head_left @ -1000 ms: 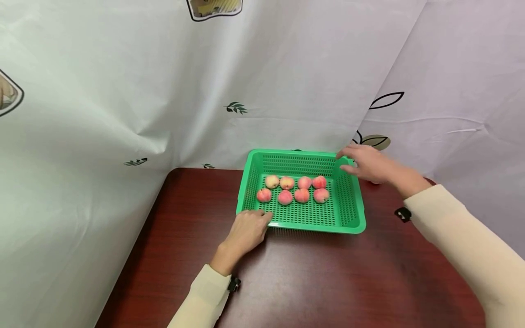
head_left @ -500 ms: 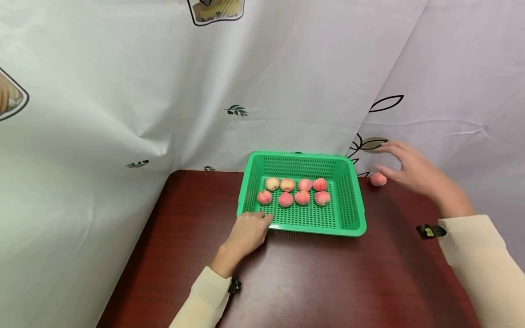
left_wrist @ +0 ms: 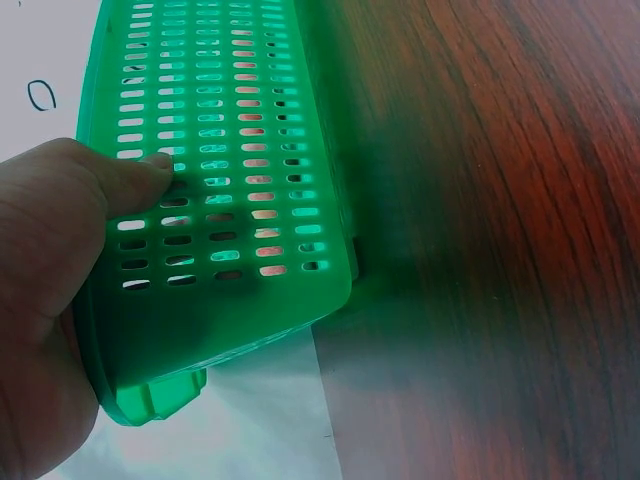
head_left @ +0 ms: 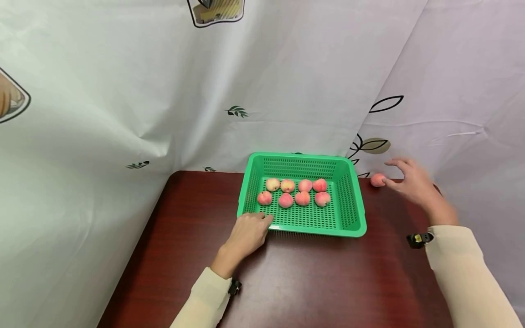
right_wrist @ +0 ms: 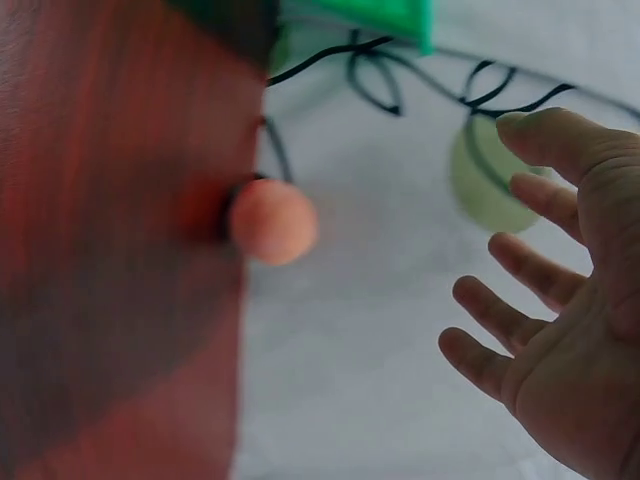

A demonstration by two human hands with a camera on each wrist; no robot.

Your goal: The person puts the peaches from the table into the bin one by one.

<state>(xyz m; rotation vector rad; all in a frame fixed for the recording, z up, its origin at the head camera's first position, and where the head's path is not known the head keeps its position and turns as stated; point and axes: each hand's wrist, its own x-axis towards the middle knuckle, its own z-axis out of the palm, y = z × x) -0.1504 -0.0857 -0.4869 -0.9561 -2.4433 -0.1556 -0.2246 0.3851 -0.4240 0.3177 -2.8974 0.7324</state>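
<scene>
A green plastic basket (head_left: 352, 231) with slotted walls stands on the dark red wooden table, holding several peaches (head_left: 302, 198) in two rows. My left hand (head_left: 248, 231) grips its near rim by the left corner. In the left wrist view the thumb (left_wrist: 140, 182) presses the basket's outer wall (left_wrist: 220, 320); the fingers are hidden behind the rim. A single peach (head_left: 378, 180) lies at the table's far edge, right of the basket. Beside this peach, my right hand (head_left: 414, 184) hovers with fingers spread. The right wrist view shows a gap between the lone peach (right_wrist: 273, 221) and the hand (right_wrist: 580, 270).
A white cloth (head_left: 303, 77) with leaf prints hangs behind the table and along both sides. The dark red table (head_left: 320, 278) stretches in front of the basket. Black watch-like straps (head_left: 420, 239) sit at the cuffs.
My right hand has moved from above the basket's right far corner out to the right, beside the lone peach, holding nothing. The left hand keeps its grip on the rim.
</scene>
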